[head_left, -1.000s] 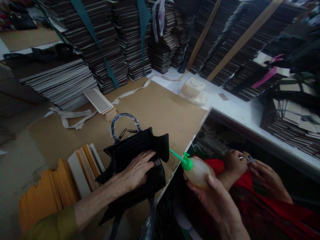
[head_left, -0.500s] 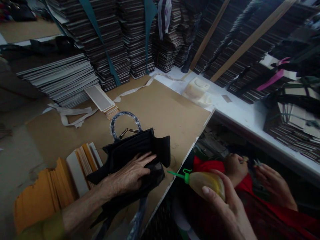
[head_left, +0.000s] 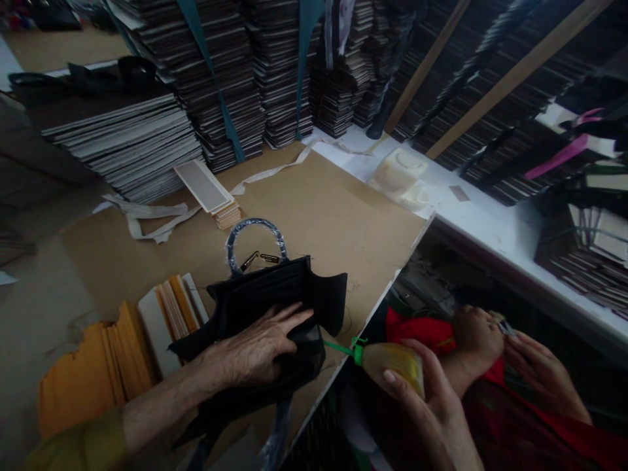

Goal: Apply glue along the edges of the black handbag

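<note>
My left hand point(head_left: 255, 350) spread flat, pinning black handbag point(head_left: 275, 307) to surface point(head_left: 318, 209). My right hand point(head_left: 422, 399) grips glue bottle point(head_left: 392, 363), green nozzle point(head_left: 338, 347) touching bag's edge beside left fingertips.

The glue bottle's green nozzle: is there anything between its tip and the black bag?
Nothing visible. The right hand holds the glue bottle with its green nozzle pointing at the black bag, its tip right at the bag's edge. The left hand lies flat on the bag, clear of the nozzle.
</note>
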`<move>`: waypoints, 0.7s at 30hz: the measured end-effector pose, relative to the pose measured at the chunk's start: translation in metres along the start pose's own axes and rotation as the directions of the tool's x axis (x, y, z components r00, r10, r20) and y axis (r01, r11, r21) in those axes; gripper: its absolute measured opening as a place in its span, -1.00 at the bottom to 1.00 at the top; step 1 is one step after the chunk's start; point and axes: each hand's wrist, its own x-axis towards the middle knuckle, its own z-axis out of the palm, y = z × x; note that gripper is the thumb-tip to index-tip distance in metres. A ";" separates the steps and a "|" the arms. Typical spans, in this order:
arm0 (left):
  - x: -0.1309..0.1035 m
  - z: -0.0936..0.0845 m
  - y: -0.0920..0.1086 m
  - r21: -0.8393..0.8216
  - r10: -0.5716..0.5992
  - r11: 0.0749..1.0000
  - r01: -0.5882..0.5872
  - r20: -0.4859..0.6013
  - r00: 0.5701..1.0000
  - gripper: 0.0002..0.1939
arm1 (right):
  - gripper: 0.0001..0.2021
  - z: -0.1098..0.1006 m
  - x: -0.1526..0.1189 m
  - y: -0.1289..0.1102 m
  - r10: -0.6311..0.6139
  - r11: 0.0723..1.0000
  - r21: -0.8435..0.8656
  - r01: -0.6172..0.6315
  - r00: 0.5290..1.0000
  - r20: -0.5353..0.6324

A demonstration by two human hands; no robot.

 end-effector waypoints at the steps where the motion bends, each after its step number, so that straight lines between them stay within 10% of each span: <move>1: 0.001 0.000 -0.001 0.000 0.006 1.000 -0.006 0.006 1.000 -0.72 | -0.24 0.002 0.001 0.001 0.010 1.000 -0.007 -0.010 1.000 -0.005; 8: -0.015 -0.012 -0.010 -0.002 0.039 0.999 -0.039 0.110 0.993 -0.82 | -0.40 -0.001 -0.005 0.017 -0.252 0.948 -0.193 0.252 0.967 0.025; 13: -0.020 -0.022 -0.009 -0.014 0.064 0.998 -0.063 0.166 0.984 -0.82 | -0.56 0.000 -0.013 0.026 -0.590 0.730 -0.329 0.599 0.795 0.139; 21: -0.023 -0.012 -0.008 0.028 0.109 0.993 -0.113 0.105 0.988 -0.86 | -0.53 0.022 -0.015 0.024 -0.754 0.491 -0.483 0.725 0.632 0.181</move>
